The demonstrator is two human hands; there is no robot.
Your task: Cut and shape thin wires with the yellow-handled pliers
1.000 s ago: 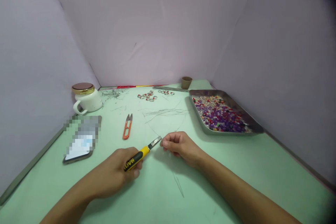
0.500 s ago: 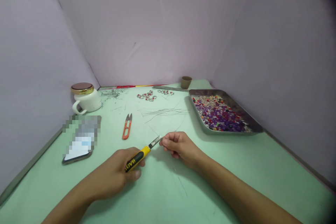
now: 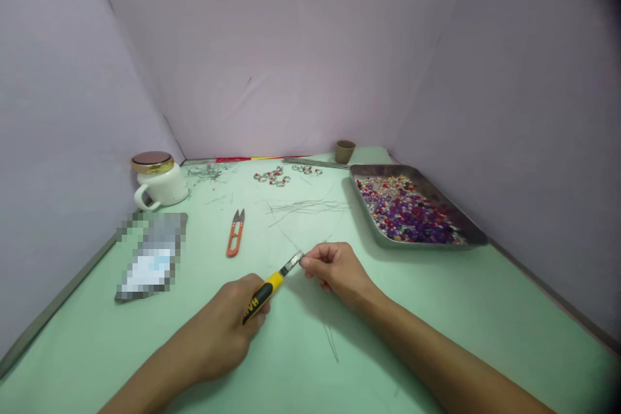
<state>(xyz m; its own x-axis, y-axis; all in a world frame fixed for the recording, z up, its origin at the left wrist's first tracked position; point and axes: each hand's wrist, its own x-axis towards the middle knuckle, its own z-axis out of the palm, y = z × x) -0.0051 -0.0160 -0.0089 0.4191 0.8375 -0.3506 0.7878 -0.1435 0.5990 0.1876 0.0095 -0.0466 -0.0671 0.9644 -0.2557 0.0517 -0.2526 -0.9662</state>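
My left hand (image 3: 231, 330) is wrapped round the yellow-and-black handle of what look like pliers (image 3: 266, 294), seen edge-on. Their metal tip points up to the right and meets the fingertips of my right hand (image 3: 339, 272). That hand is closed in a pinch on a thin wire (image 3: 292, 242), hard to see at the fingertips. One strand runs up and left from the tip; a narrow loop of wire (image 3: 332, 343) shows below the right hand. Left of the pliers lie orange thread snips (image 3: 235, 236). Beyond the hands, several loose wires (image 3: 310, 207) are spread on the table.
A metal tray (image 3: 417, 246) of mixed beads stands at right. Red-beaded pieces (image 3: 272, 176), wire scraps (image 3: 208, 173), thin rods (image 3: 315, 163) and a small brown cup (image 3: 345, 151) are at the back. On the left are a lidded white mug (image 3: 165, 186) and a phone (image 3: 152, 259).
My left hand and the pliers have shifted slightly right, the handle tilting steeper. The right hand has moved a little right, still pinching, and the wire below it has changed position.
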